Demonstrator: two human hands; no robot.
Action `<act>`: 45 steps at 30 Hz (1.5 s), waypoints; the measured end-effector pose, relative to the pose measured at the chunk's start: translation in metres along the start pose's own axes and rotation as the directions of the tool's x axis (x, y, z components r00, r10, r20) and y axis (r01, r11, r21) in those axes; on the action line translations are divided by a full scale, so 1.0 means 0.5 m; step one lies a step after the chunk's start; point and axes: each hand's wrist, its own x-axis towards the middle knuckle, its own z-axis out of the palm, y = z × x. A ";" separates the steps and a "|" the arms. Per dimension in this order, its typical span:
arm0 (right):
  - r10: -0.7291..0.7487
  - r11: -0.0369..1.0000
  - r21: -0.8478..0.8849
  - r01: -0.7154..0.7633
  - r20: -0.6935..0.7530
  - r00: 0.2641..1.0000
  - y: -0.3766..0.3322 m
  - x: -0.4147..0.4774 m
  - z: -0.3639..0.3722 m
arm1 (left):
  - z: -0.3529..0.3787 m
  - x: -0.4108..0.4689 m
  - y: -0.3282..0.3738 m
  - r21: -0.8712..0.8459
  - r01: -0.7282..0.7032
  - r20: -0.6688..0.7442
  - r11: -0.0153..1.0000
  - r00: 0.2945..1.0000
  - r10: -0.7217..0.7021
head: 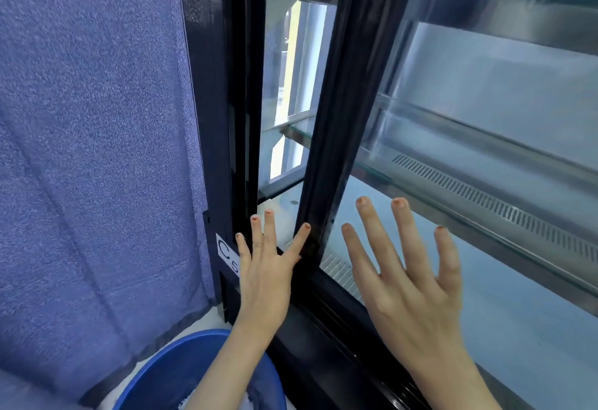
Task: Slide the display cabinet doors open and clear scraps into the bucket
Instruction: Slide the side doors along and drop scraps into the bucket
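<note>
Grip: left hand [263, 275] spread wide, index fingertip on the door frame [326, 137]; right hand [409, 277] splayed flat on the glass [504, 92].
Bucket [152, 374]: blue, below the left wrist.

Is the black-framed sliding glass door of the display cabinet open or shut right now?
Partly open. The black-framed sliding glass door stands apart from the cabinet's left black post; the gap shows bare glass shelves. The left hand reaches into that gap.

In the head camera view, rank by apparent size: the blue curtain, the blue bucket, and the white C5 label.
1. blue curtain
2. blue bucket, only partly in view, so unsure
3. C5 label
</note>
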 end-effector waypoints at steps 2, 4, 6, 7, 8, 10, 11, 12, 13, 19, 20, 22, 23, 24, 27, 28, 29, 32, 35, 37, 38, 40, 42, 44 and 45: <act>0.016 1.000 0.018 -0.015 -0.072 0.997 0.007 -0.002 -0.010 | -0.001 0.004 -0.005 0.045 0.023 -0.005 0.999 1.000 -0.023; 0.035 0.999 -0.036 -0.038 -0.058 0.998 0.019 -0.011 -0.015 | -0.010 0.012 -0.006 0.076 0.046 -0.022 0.996 0.999 -0.045; 0.014 0.992 -0.124 -0.007 0.057 0.998 0.031 -0.028 -0.010 | -0.021 0.017 -0.002 0.058 0.066 -0.052 0.996 0.997 -0.063; -0.015 0.986 -0.161 0.034 0.120 0.993 0.036 -0.035 -0.006 | -0.024 0.018 0.002 0.023 0.075 -0.073 0.997 0.995 -0.074; -0.033 0.980 -0.187 0.063 0.159 0.987 0.036 -0.037 -0.003 | -0.028 0.018 0.007 -0.045 0.074 -0.089 0.996 0.993 -0.078; -0.034 0.976 -0.207 0.073 0.189 0.981 0.031 -0.033 0.001 | -0.033 0.016 0.020 -0.204 0.004 -0.086 0.979 0.996 -0.022; -0.028 0.975 -0.210 0.071 0.200 0.979 0.027 -0.029 0.002 | -0.035 0.015 0.025 -0.244 -0.070 -0.071 0.967 0.996 0.054; -0.022 0.975 -0.211 0.066 0.204 0.979 0.023 -0.024 0.003 | -0.036 0.015 0.029 -0.242 -0.150 -0.055 0.958 0.988 0.141; -0.018 0.977 -0.203 0.059 0.197 0.980 0.020 -0.019 0.003 | -0.034 0.017 0.029 -0.210 -0.216 -0.041 0.954 0.976 0.212; 0.016 0.987 0.157 -0.018 0.012 1.000 0.014 0.003 -0.009 | -0.017 0.026 0.009 -0.035 -0.260 -0.002 0.965 0.966 0.260; 0.011 0.991 0.133 -0.010 -0.005 1.000 0.016 0.002 -0.013 | -0.018 0.029 0.007 -0.020 -0.265 0.006 0.964 0.964 0.265; 0.019 0.999 0.043 -0.018 -0.011 1.000 0.018 -0.003 -0.017 | -0.022 0.035 0.003 0.015 -0.264 0.046 0.964 0.964 0.263; 0.028 1.000 0.014 -0.028 0.001 1.000 0.018 -0.006 -0.018 | -0.025 0.038 0.001 0.039 -0.266 0.072 0.963 0.962 0.263; 0.035 0.999 0.000 -0.035 0.019 0.999 0.019 -0.010 -0.017 | -0.026 0.040 -0.002 0.068 -0.272 0.098 0.960 0.959 0.265; 0.031 0.999 -0.014 -0.030 0.066 0.997 0.017 -0.019 -0.009 | -0.023 0.046 -0.011 0.122 -0.287 0.136 0.950 0.953 0.270; 0.028 0.999 -0.024 -0.027 0.077 0.997 0.016 -0.022 -0.006 | -0.022 0.047 -0.012 0.122 -0.283 0.135 0.952 0.954 0.266; 0.029 0.999 -0.035 -0.026 0.093 0.995 0.015 -0.024 -0.004 | -0.020 0.048 -0.014 0.117 -0.275 0.130 0.954 0.957 0.260; 0.011 0.997 -0.076 0.002 0.160 0.987 0.012 -0.030 0.002 | -0.017 0.052 -0.020 0.120 -0.253 0.117 0.960 0.964 0.239; -0.021 0.993 -0.108 0.045 0.209 0.978 0.014 -0.032 0.008 | -0.017 0.057 -0.025 0.132 -0.227 0.148 0.965 0.967 0.208; -0.027 0.992 -0.116 0.055 0.225 0.974 0.012 -0.029 0.012 | -0.019 0.061 -0.027 0.131 -0.214 0.164 0.968 0.968 0.192; -0.030 0.991 -0.118 0.059 0.231 0.972 0.009 -0.026 0.014 | -0.020 0.063 -0.028 0.132 -0.211 0.169 0.969 0.968 0.187; -0.033 0.990 -0.125 0.064 0.236 0.971 0.005 -0.022 0.017 | -0.021 0.066 -0.031 0.144 -0.207 0.178 0.968 0.967 0.181; -0.033 0.990 -0.125 0.066 0.246 0.969 0.002 -0.018 0.018 | -0.021 0.069 -0.033 0.152 -0.200 0.187 0.968 0.967 0.171; -0.040 0.990 -0.118 0.073 0.257 0.966 0.000 -0.013 0.019 | -0.018 0.071 -0.037 0.148 -0.192 0.190 0.970 0.968 0.162; -0.043 0.990 -0.116 0.075 0.260 0.965 -0.002 -0.012 0.019 | -0.017 0.073 -0.038 0.147 -0.190 0.189 0.971 0.969 0.161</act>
